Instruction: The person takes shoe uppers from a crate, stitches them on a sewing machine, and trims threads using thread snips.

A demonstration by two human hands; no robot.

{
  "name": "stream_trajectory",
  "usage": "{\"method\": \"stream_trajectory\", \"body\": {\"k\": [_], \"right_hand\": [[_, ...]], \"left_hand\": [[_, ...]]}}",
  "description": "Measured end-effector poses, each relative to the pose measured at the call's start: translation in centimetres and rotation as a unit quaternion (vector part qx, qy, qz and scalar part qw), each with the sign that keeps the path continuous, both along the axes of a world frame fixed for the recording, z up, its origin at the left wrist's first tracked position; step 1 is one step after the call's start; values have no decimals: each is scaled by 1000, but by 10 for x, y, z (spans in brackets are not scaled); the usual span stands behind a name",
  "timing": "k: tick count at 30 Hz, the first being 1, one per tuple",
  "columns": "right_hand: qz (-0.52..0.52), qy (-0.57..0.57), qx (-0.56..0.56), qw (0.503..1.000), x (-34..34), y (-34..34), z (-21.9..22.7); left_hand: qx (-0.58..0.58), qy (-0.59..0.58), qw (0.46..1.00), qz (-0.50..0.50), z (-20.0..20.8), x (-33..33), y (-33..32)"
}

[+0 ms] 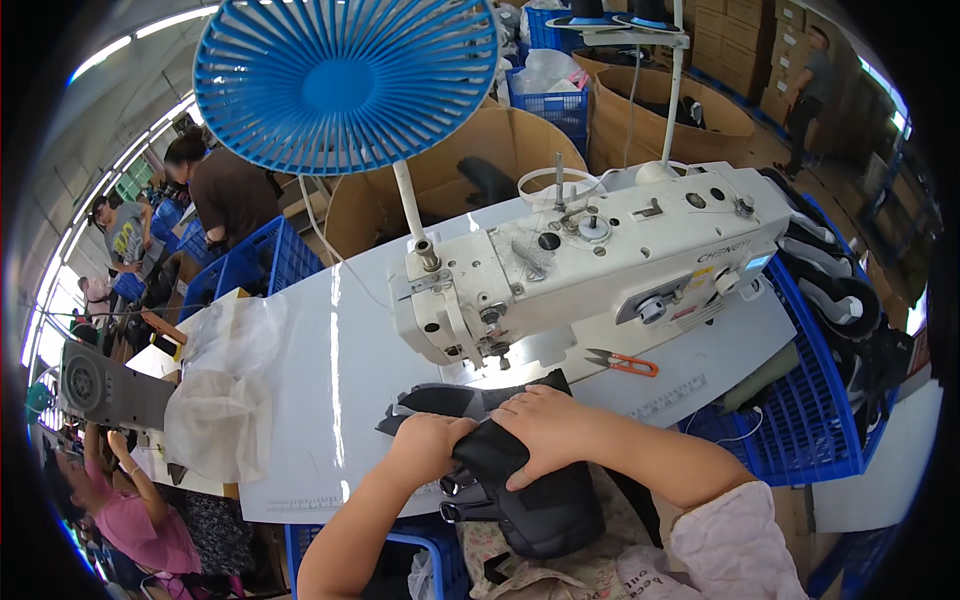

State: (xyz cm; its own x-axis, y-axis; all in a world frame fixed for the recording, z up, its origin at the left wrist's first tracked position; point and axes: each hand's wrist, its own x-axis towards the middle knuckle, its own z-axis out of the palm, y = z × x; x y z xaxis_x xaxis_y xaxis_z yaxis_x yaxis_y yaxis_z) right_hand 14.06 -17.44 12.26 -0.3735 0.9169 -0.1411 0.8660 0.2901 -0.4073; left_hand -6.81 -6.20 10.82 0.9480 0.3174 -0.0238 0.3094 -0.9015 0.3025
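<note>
A black leather-like piece with metal buckles (550, 515) hangs over the near edge of the sewing table, its upper part lying on the tabletop below the needle area. My left hand (432, 447) grips its left side, fingers curled. My right hand (543, 430) holds it from above, thumb pressed on a folded black part. Just beyond both hands stands a white sewing machine (600, 255), its presser foot close to the piece's far edge. Orange-handled thread snips (622, 364) lie on the table to the right of the needle.
A blue fan (345, 85) stands over the machine's left end. Sheer white cloth (225, 420) lies at the table's left. Blue crate (800, 440) at right holds black-and-grey pieces. Cardboard bins (670, 105) stand behind. A person in pink (150, 530) works at left.
</note>
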Motion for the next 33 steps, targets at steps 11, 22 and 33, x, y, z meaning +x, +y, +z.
{"method": "stream_trajectory", "body": {"k": [11, 22, 33], "right_hand": [[-2, -23, 11, 1000, -13, 3, 4], [-23, 2, 67, 997, -8, -14, -7], [-54, 14, -12, 998, -18, -2, 4]], "left_hand": [[-33, -16, 999, 15, -1, -1, -1], [-22, 1, 999, 27, 0, 0, -3], [-24, 9, 999, 28, -4, -2, 2]]}}
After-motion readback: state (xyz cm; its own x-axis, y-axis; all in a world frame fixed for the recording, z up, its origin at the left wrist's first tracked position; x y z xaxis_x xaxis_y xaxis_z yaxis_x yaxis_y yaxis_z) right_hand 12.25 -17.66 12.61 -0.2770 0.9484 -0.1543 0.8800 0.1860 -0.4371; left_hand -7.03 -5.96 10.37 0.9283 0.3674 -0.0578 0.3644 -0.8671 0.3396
